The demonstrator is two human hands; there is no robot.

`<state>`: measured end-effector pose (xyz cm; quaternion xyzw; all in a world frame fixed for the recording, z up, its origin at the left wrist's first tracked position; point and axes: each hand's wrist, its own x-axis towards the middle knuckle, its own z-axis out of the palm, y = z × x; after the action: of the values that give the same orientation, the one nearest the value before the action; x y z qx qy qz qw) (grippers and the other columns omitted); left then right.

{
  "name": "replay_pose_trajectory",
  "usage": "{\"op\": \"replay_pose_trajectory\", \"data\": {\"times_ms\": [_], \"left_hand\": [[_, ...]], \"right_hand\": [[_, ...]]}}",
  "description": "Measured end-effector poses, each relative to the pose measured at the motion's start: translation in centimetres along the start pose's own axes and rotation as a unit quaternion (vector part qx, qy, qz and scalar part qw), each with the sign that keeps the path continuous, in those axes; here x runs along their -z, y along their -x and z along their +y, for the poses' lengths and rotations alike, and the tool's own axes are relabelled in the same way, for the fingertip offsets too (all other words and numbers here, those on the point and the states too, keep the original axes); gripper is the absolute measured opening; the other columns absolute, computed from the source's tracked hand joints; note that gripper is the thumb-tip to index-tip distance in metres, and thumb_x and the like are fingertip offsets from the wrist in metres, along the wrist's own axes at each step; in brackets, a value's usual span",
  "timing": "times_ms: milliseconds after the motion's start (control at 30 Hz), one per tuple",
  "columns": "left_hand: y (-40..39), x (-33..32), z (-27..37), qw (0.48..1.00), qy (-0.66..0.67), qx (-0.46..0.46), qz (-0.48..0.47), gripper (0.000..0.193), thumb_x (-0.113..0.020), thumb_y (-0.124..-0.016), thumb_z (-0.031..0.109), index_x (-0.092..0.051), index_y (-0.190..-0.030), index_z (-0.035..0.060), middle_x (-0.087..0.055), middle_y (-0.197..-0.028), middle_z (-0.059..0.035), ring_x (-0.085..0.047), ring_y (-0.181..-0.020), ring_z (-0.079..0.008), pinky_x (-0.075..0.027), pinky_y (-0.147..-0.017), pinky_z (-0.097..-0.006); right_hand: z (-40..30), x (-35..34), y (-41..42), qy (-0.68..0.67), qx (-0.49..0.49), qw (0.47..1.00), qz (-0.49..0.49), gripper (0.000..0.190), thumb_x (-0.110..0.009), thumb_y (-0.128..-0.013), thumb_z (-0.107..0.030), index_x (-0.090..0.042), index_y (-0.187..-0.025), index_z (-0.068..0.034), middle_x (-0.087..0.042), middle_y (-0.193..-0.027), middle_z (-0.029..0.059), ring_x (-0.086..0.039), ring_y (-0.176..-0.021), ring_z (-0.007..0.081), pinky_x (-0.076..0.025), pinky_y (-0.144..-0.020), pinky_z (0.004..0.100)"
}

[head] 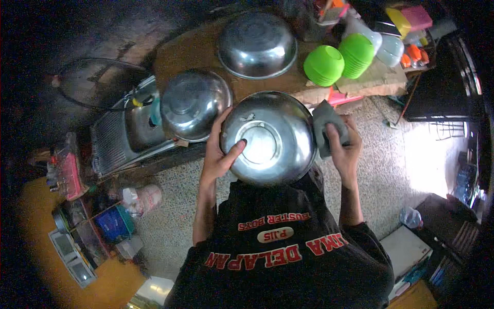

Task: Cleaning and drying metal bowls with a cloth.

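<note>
A shiny metal bowl (291, 139), base towards the camera, is held in front of my chest. My left hand (222, 148) grips its left side, the thumb lying on the outer surface near the base ring. At the bowl's right edge, my right hand (343, 137) pinches a grey-green cloth (325, 117) between thumb and fingers. Just left of the held bowl, a second metal bowl (193, 104) rests upside down on the brown counter top. A larger upturned metal bowl (256, 44) lies farther back on it.
Stacked green bowls (356, 56) and whitish bowls (390, 50) stand at the counter's back right. A metal sink (141, 125) with a ribbed drainboard (110, 145) is on the left. Baskets and containers, including a blue one (114, 223), sit at lower left. A white box (405, 249) is at lower right.
</note>
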<state>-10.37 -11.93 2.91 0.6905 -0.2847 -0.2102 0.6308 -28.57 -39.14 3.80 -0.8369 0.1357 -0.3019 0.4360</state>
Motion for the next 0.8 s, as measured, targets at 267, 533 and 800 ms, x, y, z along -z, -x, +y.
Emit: {"op": "replay_pose_trajectory", "data": {"times_ms": [267,533,800], "left_hand": [[2.9,1.2,0.9,0.997,-0.024,-0.003,0.079,0.091,-0.079,-0.089,0.024,-0.030,-0.160,-0.0013,-0.041,-0.158,-0.0220,-0.039,-0.147,-0.0323,-0.029,-0.122,-0.0442],[3.3,2.4,5.7,0.962,-0.097,-0.024,0.256,0.074,-0.078,-0.089,0.017,-0.039,-0.149,-0.0011,-0.048,-0.143,-0.0195,-0.051,-0.132,-0.0293,-0.040,-0.113,-0.0436],[0.9,13.7,3.2,0.968,-0.140,-0.069,0.195,0.089,-0.084,-0.085,0.026,-0.037,-0.157,0.0029,-0.050,-0.152,-0.0201,-0.049,-0.140,-0.0310,-0.037,-0.118,-0.0427]], "right_hand": [[1.3,-3.5,1.6,-0.129,-0.333,0.928,-0.107,0.029,-0.057,-0.109,-0.024,-0.069,-0.104,0.003,-0.063,-0.086,-0.0005,-0.051,-0.081,0.0063,-0.044,-0.072,0.0251],[-1.9,-9.1,-3.4,-0.154,-0.206,0.964,-0.069,0.031,-0.055,-0.110,-0.020,-0.067,-0.116,0.008,-0.072,-0.099,0.0124,-0.062,-0.095,0.0135,-0.050,-0.086,0.0325],[-0.5,-19.0,-5.8,-0.166,-0.198,0.952,-0.162,0.035,-0.057,-0.106,-0.018,-0.062,-0.132,0.005,-0.069,-0.127,0.0246,-0.064,-0.120,0.0364,-0.045,-0.106,0.0428]]}}
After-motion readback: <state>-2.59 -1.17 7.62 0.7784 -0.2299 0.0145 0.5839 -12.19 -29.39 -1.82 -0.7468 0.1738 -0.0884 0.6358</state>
